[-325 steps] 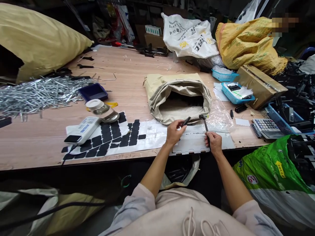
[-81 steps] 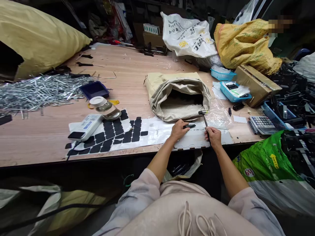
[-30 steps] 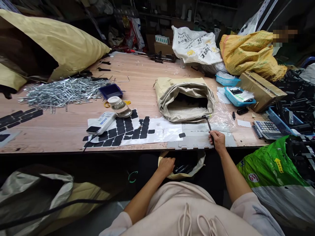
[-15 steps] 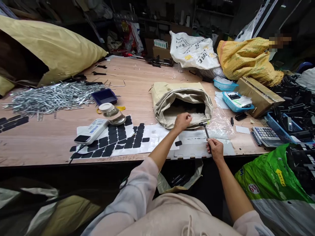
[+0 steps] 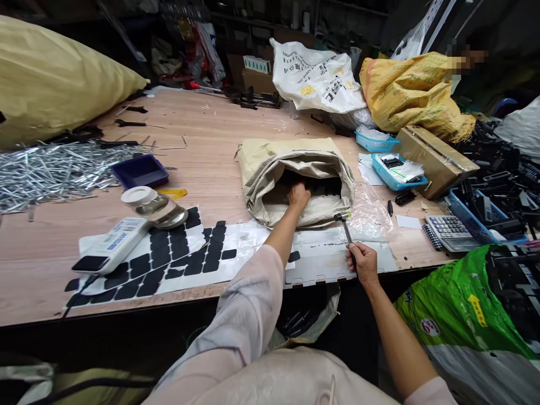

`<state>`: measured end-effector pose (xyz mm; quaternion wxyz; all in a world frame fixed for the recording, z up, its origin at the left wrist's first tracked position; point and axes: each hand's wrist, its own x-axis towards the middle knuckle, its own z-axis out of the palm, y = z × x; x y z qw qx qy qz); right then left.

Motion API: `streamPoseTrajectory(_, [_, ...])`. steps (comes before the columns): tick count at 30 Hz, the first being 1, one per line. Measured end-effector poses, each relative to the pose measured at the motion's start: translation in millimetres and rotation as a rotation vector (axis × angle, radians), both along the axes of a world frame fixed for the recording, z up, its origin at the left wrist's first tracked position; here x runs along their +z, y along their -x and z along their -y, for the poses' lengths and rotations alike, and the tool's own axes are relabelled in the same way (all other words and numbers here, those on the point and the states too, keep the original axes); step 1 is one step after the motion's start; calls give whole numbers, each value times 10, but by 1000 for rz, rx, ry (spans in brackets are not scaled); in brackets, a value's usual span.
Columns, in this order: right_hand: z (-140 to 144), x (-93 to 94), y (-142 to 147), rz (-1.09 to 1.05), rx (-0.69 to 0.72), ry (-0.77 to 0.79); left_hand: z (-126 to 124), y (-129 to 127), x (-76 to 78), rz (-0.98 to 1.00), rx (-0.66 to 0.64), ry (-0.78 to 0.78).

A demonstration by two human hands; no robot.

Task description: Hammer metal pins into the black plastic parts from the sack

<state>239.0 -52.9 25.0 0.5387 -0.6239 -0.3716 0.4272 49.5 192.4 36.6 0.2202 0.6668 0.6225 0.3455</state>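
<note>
My left hand (image 5: 298,195) reaches into the open mouth of a beige sack (image 5: 270,163) lying on the wooden table (image 5: 202,140); its fingers are hidden among dark parts inside. My right hand (image 5: 361,262) is closed around the handle of a small hammer (image 5: 345,226), whose metal head rests near the sack's rim, above a grey plate (image 5: 333,264) at the table's front edge. A white sheet with several black adhesive pads (image 5: 185,253) lies to the left of my arm.
A handheld device (image 5: 112,246) and a lidded jar (image 5: 147,203) sit on the pad sheet. A pile of metal rods (image 5: 50,169) and a blue tray (image 5: 139,171) lie at left. Blue baskets (image 5: 396,171), a cardboard box (image 5: 434,160), a calculator (image 5: 447,232) and a green bag (image 5: 468,304) crowd the right.
My left hand dropped below the table edge to the bag there, then rose and went into the beige sack. The black part it held earlier is gone. My right hand stayed on the hammer.
</note>
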Motion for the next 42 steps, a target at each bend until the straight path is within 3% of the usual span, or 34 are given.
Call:
streamPoseTrajectory(3, [-2,-14,-8,1,-7,-8,411,128,147,27,127,30])
streamPoseTrajectory(6, [-3,-22,-18,-2,-15,-20,1017,259,178,109,-65,-104])
streamPoseTrajectory(9, [3,-20,-22,6,-18,-31,1510,336,39,118,-245,-63])
streamPoseTrajectory(11, [11,-19,-20,26,-17,-40,1663,348,-95,69,-277,-1])
streamPoseTrajectory(16, [46,-33,1,160,-3,-53,1632,326,-297,3,-277,61])
streamPoseTrajectory(23, [122,-1,-16,635,-3,-172,1607,311,-350,-12,-275,43])
streamPoseTrajectory(30, [168,14,-30,961,37,-254,1599,306,-369,-16,-272,35])
streamPoseTrajectory(42, [101,-17,143,844,76,-274,1620,301,-330,-41,-273,40])
